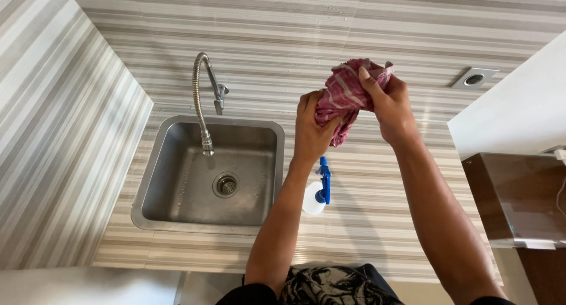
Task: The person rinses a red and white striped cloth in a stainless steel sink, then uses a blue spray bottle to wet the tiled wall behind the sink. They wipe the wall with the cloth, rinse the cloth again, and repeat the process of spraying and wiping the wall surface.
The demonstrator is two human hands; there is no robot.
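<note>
Woven pink cloth (348, 93); brushed steel sink (153, 181); glossy striped tile counter (383, 210).

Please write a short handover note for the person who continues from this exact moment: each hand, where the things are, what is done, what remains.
Left hand: grips the lower part of the pink striped cloth, held up over the counter.
Right hand: grips the upper part of the same cloth.
Spray bottle with blue trigger: stands on the striped counter, right of the sink, under the left forearm.
Sink: looks empty; the tap shows no running water.
Done: cloth is picked up and bunched.
Left: cloth has not touched any surface; bottle is not in hand.
</note>
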